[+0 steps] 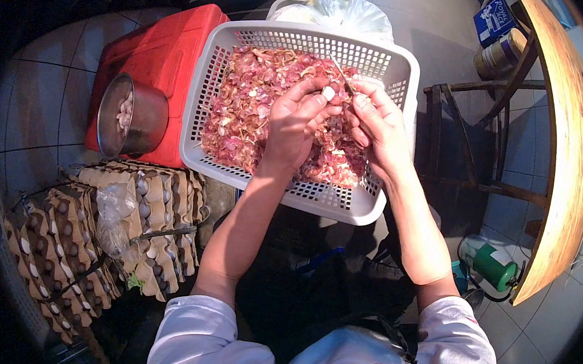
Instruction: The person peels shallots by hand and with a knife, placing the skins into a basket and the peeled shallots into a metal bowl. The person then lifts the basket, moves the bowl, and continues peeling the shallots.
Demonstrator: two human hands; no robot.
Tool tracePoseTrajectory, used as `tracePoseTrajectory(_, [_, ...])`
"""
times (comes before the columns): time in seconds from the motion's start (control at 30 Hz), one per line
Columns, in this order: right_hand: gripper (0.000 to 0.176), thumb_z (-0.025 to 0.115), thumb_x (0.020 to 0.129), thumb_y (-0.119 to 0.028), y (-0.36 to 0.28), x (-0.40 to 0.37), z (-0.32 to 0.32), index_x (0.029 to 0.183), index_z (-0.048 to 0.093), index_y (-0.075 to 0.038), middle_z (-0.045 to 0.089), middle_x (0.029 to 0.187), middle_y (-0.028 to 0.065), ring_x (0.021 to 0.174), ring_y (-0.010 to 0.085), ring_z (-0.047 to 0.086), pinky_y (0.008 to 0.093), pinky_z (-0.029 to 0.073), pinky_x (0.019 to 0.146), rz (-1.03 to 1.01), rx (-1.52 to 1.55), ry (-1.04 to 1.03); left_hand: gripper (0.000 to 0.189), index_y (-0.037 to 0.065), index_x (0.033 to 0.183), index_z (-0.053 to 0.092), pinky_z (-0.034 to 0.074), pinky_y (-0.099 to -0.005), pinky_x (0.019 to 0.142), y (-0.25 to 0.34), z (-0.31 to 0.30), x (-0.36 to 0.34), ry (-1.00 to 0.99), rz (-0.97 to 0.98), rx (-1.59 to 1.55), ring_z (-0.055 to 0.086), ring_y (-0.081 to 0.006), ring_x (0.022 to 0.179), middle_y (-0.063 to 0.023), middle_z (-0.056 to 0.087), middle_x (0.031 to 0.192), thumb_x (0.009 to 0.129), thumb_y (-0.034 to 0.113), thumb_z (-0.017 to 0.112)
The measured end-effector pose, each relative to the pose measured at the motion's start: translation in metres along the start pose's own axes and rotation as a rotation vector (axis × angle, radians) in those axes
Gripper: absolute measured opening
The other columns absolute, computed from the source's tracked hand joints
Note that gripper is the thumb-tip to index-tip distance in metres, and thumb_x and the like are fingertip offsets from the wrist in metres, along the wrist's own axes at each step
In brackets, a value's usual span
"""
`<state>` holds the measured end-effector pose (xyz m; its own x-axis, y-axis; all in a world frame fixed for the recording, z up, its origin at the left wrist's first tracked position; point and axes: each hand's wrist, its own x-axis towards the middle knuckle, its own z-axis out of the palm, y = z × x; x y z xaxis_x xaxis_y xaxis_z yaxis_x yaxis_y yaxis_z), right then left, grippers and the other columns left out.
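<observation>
A grey plastic basket (192,131) with slotted walls stands in front of me, heaped with reddish-purple and tan papery skins and bulbs (247,104). Over the heap, my left hand (294,122) is closed, pinching a small white clove (328,93), which looks like garlic, between thumb and fingers. Close beside it, my right hand (375,117) is wrapped round a small knife (341,73), its thin blade pointing up and away from me. The knife's handle is mostly hidden by my fingers.
To the left, a metal pot (147,121) with several pale cloves (126,112) sits on a red container (180,52). Stacked egg trays (167,223) stand nearer. A plastic bag (355,14) lies behind the basket. At right are a wooden tabletop (560,99), a tin (507,52) and a green canister (493,266).
</observation>
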<state>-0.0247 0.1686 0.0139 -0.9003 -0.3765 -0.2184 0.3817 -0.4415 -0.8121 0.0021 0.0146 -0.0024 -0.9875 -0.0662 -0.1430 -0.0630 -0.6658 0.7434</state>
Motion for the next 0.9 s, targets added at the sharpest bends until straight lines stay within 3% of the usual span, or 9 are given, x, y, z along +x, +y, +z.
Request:
tracePoseTrajectory(0.23, [0.034,0.052,0.099,-0.013,-0.003,0.0,-0.006,0.131,0.046,-0.005,0.053,0.075,0.0004,0.052,0.0031,0.039,0.0164,0.031,0.046,-0.074,-0.013,0.105,0.028,-0.003,0.121,0.052,0.05,-0.0303,0.08,0.002,-0.007,0.004,0.006,-0.07,-0.109,0.058,-0.0178,0.092,-0.0107,0.06,0.106,0.095,0.006,0.051])
tracePoseTrajectory(0.27, [0.035,0.052,0.099,-0.016,-0.003,0.001,-0.007,0.131,0.047,-0.002,0.053,0.075,0.0009,0.051,0.0032,0.039,0.017,0.031,0.045,-0.143,-0.106,0.178,0.028,-0.003,0.122,0.051,0.05,-0.0293,0.078,-0.005,-0.021,0.007,-0.008,0.109,0.348,0.058,-0.0172,0.09,-0.0101,0.06,0.106,0.095,0.005,0.051])
tracePoseTrajectory(0.33, [0.039,0.052,0.099,-0.019,-0.006,0.001,0.0,0.132,0.047,0.002,0.055,0.076,0.0019,0.051,0.0036,0.039,0.0178,0.031,0.045,-0.205,-0.188,0.248,0.029,-0.001,0.123,0.051,0.049,-0.0283,0.073,0.0,-0.021,0.002,-0.046,0.258,0.44,0.057,-0.0158,0.089,-0.0095,0.057,0.107,0.095,0.005,0.051])
tracePoseTrajectory(0.43, [0.04,0.05,0.1,-0.022,-0.013,0.001,-0.001,0.131,0.048,0.004,0.056,0.075,0.0024,0.051,0.0045,0.04,0.0178,0.032,0.046,-0.207,-0.13,0.211,0.021,0.002,0.112,0.054,0.05,-0.0252,0.064,0.038,-0.027,0.002,0.115,0.184,0.031,0.058,-0.0145,0.078,-0.0063,0.06,0.095,0.094,0.011,0.057])
tracePoseTrajectory(0.67, [0.05,0.055,0.098,-0.019,-0.019,-0.007,-0.012,0.138,0.039,0.006,0.056,0.074,0.002,0.052,0.0044,0.042,0.0185,0.033,0.047,-0.203,-0.15,0.142,0.021,0.003,0.093,0.065,0.041,-0.0228,0.052,0.198,-0.102,-0.046,0.715,0.678,0.843,0.052,-0.0067,0.06,-0.0011,0.059,0.075,0.089,0.023,0.065])
tracePoseTrajectory(0.73, [0.048,0.056,0.098,-0.019,-0.022,-0.011,-0.019,0.137,0.042,0.005,0.057,0.075,0.0018,0.052,0.0041,0.043,0.0184,0.034,0.047,-0.218,-0.145,0.165,0.043,-0.005,0.109,0.065,0.05,-0.0315,0.072,0.241,-0.126,-0.052,0.917,0.665,1.548,0.065,-0.0191,0.08,-0.014,0.069,0.091,0.085,0.031,0.068])
tracePoseTrajectory(0.77, [0.047,0.056,0.097,-0.018,-0.025,-0.011,-0.021,0.136,0.044,0.005,0.057,0.075,0.0017,0.052,0.0038,0.043,0.0183,0.034,0.047,-0.222,-0.12,0.156,0.048,-0.005,0.112,0.064,0.05,-0.0345,0.083,0.258,-0.144,-0.052,1.077,0.474,1.981,0.067,-0.0252,0.093,-0.0209,0.069,0.1,0.084,0.034,0.068])
tracePoseTrajectory(0.8, [0.046,0.056,0.097,-0.018,-0.025,-0.009,-0.025,0.135,0.046,0.005,0.058,0.074,0.0013,0.052,0.0035,0.042,0.0184,0.034,0.047,-0.239,-0.071,0.162,0.041,-0.002,0.109,0.067,0.05,-0.0351,0.084,0.264,-0.138,-0.053,1.061,0.356,2.04,0.067,-0.0266,0.097,-0.0223,0.068,0.103,0.085,0.032,0.065])
tracePoseTrajectory(0.9, [0.047,0.056,0.097,-0.021,-0.032,-0.01,-0.039,0.135,0.046,0.005,0.059,0.071,0.0014,0.05,0.0031,0.042,0.0183,0.032,0.046,-0.237,-0.123,0.161,0.033,0.001,0.105,0.069,0.05,-0.035,0.084,0.235,-0.123,-0.057,0.716,0.481,1.775,0.068,-0.0272,0.096,-0.0195,0.07,0.102,0.086,0.028,0.064])
